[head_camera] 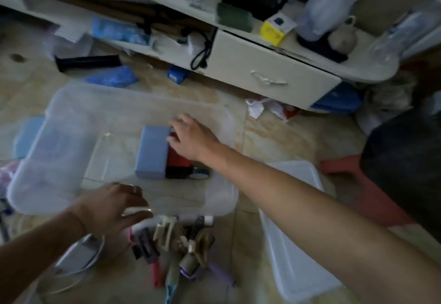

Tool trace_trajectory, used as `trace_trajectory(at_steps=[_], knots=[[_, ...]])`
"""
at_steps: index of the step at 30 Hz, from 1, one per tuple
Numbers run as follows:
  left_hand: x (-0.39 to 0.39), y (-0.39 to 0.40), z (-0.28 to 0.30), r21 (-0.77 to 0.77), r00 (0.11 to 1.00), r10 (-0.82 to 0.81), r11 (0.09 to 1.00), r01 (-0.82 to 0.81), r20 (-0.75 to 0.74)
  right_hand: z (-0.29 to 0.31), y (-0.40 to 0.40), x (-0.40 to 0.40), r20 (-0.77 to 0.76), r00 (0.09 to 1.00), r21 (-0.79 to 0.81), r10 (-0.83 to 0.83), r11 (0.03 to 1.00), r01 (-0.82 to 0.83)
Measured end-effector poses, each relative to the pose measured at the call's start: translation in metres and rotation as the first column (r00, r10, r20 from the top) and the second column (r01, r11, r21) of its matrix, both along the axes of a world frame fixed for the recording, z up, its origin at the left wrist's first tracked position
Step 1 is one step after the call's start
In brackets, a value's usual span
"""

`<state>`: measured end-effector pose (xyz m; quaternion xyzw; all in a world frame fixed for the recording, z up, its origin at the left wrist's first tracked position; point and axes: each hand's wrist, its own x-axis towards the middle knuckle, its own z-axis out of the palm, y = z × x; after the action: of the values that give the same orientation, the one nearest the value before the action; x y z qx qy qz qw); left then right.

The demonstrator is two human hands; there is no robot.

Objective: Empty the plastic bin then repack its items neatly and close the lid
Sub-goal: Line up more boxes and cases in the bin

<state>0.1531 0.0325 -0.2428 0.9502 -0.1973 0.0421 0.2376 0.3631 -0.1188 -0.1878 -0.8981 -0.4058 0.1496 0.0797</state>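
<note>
My left hand (112, 206) reaches over the near rim of the clear plastic bin (47, 151), fingers spread and mostly straight above a heap of small items on the floor; a thin white stick-like thing (137, 211) lies at my fingertips, but the blur keeps me from telling whether I am pinching it or only touching it. My right hand (191, 136) is stretched into the bin, fingers loosely extended and resting at the far end of a red and black object (177, 160), not visibly wrapped round anything.

At the far left, just outside the bin wall, sits a pale blue block (26, 134). The bin itself stands open on the tiled floor (274, 136), in front of me. Inside it, a light blue box (152, 152) lies flat on the bottom, with the red and black object touching its right side and a roll of tape (200, 172) just beside that.

In front of the bin, near my left hand, lies the heap of small items (176, 244): hair clips, pens, a purple tube and a white cable, all jumbled together. To the right of the bin, the translucent lid (293, 244) lies flat on the floor under my right forearm. Farther back stands a cream cabinet drawer (269, 72), and crumpled paper (262, 109) lies on the floor before it.
</note>
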Motion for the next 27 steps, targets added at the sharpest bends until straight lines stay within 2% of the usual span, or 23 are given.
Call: trace_trajectory(at_steps=[6,10,13,15,18,21,27], knots=[[0.001,0.005,-0.017,-0.043,0.999,0.028,0.999,-0.029,-0.032,0.021,-0.078,0.008,0.155,0.975,0.098,-0.158,0.985,0.144],[0.003,0.006,-0.025,-0.073,0.997,0.055,0.996,-0.059,-0.05,-0.006,-0.117,0.015,0.238,0.934,0.232,-0.265,0.95,0.21],[0.005,0.009,-0.024,-0.03,0.997,0.024,0.999,-0.026,-0.074,-0.031,-0.133,0.019,0.307,0.873,0.383,-0.378,0.889,0.25],[0.005,0.009,-0.019,0.001,0.994,0.002,1.0,-0.002,-0.107,-0.05,-0.139,0.02,0.327,0.829,0.419,-0.454,0.856,0.303],[0.005,0.007,-0.014,0.024,0.992,-0.005,1.0,0.008,-0.123,-0.075,-0.151,0.021,0.328,0.804,0.318,-0.496,0.859,0.4],[0.006,0.005,-0.009,0.02,0.989,0.003,1.0,0.0,-0.15,-0.095,-0.163,0.024,0.275,0.847,0.079,-0.456,0.888,0.453],[0.007,0.003,-0.006,0.016,0.982,0.022,1.0,-0.02,-0.185,-0.125,-0.176,0.039,0.047,0.925,-0.191,-0.377,0.906,0.379]])
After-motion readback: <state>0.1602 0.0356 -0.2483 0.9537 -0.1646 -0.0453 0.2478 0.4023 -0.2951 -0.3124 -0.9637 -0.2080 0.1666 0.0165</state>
